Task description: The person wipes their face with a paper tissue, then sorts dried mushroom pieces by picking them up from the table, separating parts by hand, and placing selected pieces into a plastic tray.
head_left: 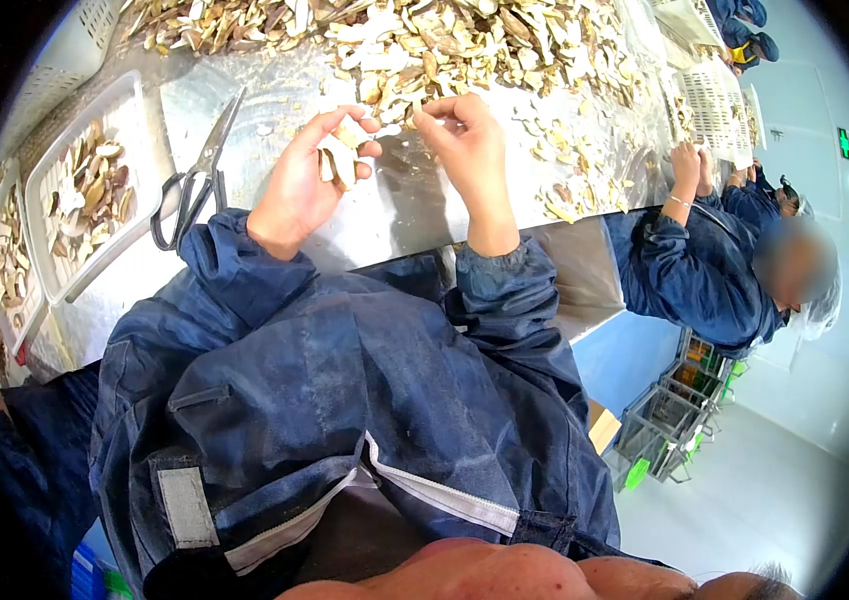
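Several pale mushroom slices (342, 158) rest in my left hand (297, 178), its fingers curled around them above the metal table's front edge. To its right, my right hand (470, 150) is closed in a pinch near the pile. A pale bit shows by its fingertips, but I cannot tell whether it is held. Beyond both hands spreads a large pile of sliced mushrooms (485, 50), cream with brown edges. Black-handled scissors (193, 180) lie left of my left hand, blades pointing away.
A white tray (135, 100) with mushroom slices stands at the left, near another filled tray (35, 285). White perforated baskets (720, 108) are at the right. A co-worker in blue (710, 265) works on the right side. Crates (660, 415) sit on the floor.
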A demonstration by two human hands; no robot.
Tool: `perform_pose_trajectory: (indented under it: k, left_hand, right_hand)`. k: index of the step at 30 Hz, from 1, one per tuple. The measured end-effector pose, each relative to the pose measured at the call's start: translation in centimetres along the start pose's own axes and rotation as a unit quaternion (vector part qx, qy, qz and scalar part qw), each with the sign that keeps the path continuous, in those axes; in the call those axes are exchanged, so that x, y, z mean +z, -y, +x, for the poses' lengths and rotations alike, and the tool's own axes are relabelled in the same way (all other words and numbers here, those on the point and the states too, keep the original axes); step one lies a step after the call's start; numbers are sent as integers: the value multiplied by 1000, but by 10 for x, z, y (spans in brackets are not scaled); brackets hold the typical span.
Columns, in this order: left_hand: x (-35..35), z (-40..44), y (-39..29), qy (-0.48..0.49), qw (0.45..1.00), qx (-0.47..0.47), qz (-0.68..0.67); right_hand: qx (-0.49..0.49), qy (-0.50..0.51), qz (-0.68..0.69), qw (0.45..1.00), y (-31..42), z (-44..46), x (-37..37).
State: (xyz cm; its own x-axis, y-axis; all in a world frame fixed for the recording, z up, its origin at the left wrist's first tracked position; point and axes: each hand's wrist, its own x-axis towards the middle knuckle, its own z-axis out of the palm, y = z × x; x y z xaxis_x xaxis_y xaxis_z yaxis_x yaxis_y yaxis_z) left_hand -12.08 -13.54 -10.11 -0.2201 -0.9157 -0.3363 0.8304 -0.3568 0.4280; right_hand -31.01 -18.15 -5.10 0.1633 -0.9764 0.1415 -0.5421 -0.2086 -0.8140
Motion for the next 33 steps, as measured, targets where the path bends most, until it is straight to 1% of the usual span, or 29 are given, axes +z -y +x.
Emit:
perform_pose_trajectory:
  k: [1,2,5,6,9,10,13,16,19,20,23,24,25,26,29,30,33]
  left_hand:
    - [3,-1,-1,1,1000,1,-5]
    - [6,-2,-1,2,1000,1,-8]
    - [15,-6,-4,4,1000,-24,-13]
    - [11,-5,-4,15,999,-27,-14]
    - [0,-1,-3,38,999,-26,-19]
    - [-1,-2,-3,39,999,-21,-20]
    - [0,-3,-3,25,999,-11,-17]
    - [2,-4,-3,12,1000,-3,-13]
    - [1,-3,-2,7,1000,6,-15]
    - [0,-3,-2,6,1000,10,-16]
    - [-3,-1,-3,12,1000,23,-9]
    - [-4,-1,-3,12,1000,25,-8]
    - [-5,0,-2,13,1000,26,-6]
    - [-5,0,-2,15,1000,27,-4]
    - [-4,1,-2,19,1000,24,-4]
    - [-3,1,-3,23,999,26,-3]
    - [-1,-1,-5,25,999,35,0]
  right_hand:
    - [36,26,105,993,6,1,2]
    - [73,50,209,974,11,2,3]
    - [69,69,163,982,27,3,9]
    - [-24,21,-38,999,7,9,19]
    - [-114,-55,-214,968,-2,3,34]
    - [-110,-43,-221,968,-2,-1,35]
    - [-82,-33,-166,982,-7,-12,34]
    - [0,5,-114,993,-8,-20,21]
    - [26,19,-129,991,-17,-26,9]
    - [90,35,-103,990,-17,-28,6]
    - [125,34,-25,991,-12,-27,-8]
    - [51,-22,-102,993,-15,-25,-8]
    - [-22,-80,-179,980,-22,-19,-8]
    - [-95,-137,-254,953,-26,-17,-10]
    - [-38,-72,-268,960,-4,-14,12]
    - [-55,-51,-284,956,2,-15,17]
    - [-53,-32,-292,955,-1,-16,28]
